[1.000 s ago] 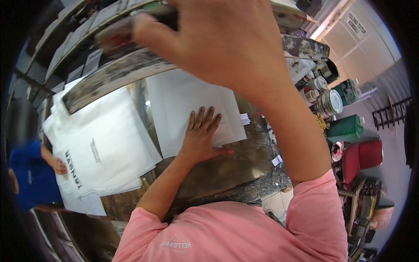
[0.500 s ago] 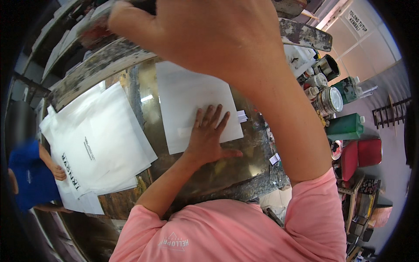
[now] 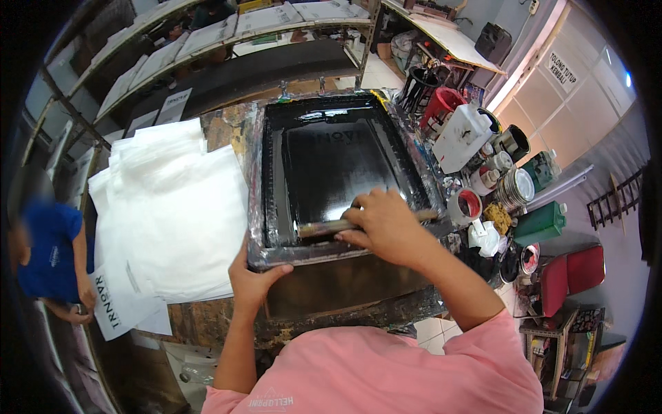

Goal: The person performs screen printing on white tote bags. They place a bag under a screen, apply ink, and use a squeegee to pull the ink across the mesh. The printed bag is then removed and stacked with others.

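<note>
A screen printing frame [image 3: 257,200] lies flat on the table in front of me, its mesh [image 3: 331,162] coated with glossy black ink and faint lettering at the far end. My right hand [image 3: 379,224] is closed around a long wooden squeegee [image 3: 321,228], which lies across the near part of the mesh. At the frame's near left corner, my left hand [image 3: 255,283] grips the edge, thumb along the front; its other fingers are partly hidden. Left of the frame is a stack of white bags [image 3: 172,214]. Whatever lies beneath the frame is hidden.
A person in a blue shirt [image 3: 52,238] stands at the left, beside a printed white bag [image 3: 114,300] at the table's edge. Jugs, cans and a green container [image 3: 541,224] crowd the right side. Drying racks [image 3: 234,38] stand beyond the table. A red chair [image 3: 569,279] is at the right.
The frame has come down over the white bag where my left hand lay flat. That hand moved to the frame's corner; my raised right hand came down onto the squeegee. The co-worker's printed bag shifted off the stack.
</note>
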`<state>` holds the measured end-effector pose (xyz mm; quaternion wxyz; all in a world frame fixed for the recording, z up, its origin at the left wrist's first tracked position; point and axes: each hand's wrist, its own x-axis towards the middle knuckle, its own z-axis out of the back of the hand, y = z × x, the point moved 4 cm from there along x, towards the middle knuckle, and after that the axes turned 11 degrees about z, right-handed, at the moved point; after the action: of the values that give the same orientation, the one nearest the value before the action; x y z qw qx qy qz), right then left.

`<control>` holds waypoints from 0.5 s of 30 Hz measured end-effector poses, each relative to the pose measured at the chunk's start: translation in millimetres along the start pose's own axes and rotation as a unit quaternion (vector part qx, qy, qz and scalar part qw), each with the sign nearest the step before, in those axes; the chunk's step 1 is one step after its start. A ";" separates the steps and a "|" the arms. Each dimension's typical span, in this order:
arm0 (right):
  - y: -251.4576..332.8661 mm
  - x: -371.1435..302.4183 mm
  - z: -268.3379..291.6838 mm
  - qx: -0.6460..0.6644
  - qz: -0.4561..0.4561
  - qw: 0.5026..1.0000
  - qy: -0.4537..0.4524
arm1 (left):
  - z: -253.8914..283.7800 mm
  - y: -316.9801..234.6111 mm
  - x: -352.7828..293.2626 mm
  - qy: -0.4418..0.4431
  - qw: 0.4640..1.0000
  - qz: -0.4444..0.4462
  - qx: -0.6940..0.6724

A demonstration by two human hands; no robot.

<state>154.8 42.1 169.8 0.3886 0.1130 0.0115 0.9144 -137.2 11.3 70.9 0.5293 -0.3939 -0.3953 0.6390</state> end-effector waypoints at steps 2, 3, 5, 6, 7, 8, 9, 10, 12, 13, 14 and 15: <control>2.3 -11.4 -35.5 0.089 -0.059 0.991 0.081 | -5.7 30.4 -3.3 -0.077 0.948 -0.011 0.308; 3.1 -17.3 -54.0 0.116 -0.078 0.983 0.116 | -13.1 40.0 -3.5 -0.087 0.945 -0.067 0.308; 13.7 -25.0 -73.0 0.089 -0.072 0.992 0.054 | -14.7 53.2 -2.7 -0.109 0.925 -0.098 0.352; 16.5 -28.7 -83.3 0.082 -0.080 0.992 0.060 | -13.6 56.2 -2.5 -0.112 0.926 -0.108 0.344; 18.7 -30.3 -87.7 0.065 -0.056 0.996 0.012 | -13.6 60.0 -0.9 -0.110 0.929 -0.090 0.341; 17.9 -30.7 -93.3 0.053 -0.043 0.998 -0.007 | -13.4 61.7 -0.2 -0.103 0.932 -0.082 0.338; 14.1 -29.5 -99.3 0.045 -0.038 0.998 -0.007 | -13.8 62.2 -0.2 -0.094 0.934 -0.082 0.334; 6.7 -24.9 -102.6 0.032 -0.028 0.998 -0.039 | -14.1 63.3 0.1 -0.088 0.935 -0.071 0.335; -19.4 -6.1 -111.2 0.010 -0.020 0.997 -0.068 | -14.2 63.7 -1.1 -0.087 0.937 -0.073 0.331; -35.9 8.2 -113.9 0.006 -0.012 0.995 -0.094 | -14.0 64.5 -1.4 -0.081 0.937 -0.070 0.333; -54.3 24.4 -119.7 0.002 -0.017 0.996 -0.092 | -13.9 64.6 -1.7 -0.085 0.935 -0.076 0.336; -72.4 41.4 -125.3 -0.002 -0.016 0.995 -0.100 | -12.7 64.0 -1.9 -0.095 0.933 -0.086 0.337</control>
<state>151.3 130.5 48.1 0.4021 0.2032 -0.0271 0.8923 -148.6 2.4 7.2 0.6439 -0.0938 -0.2376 0.7212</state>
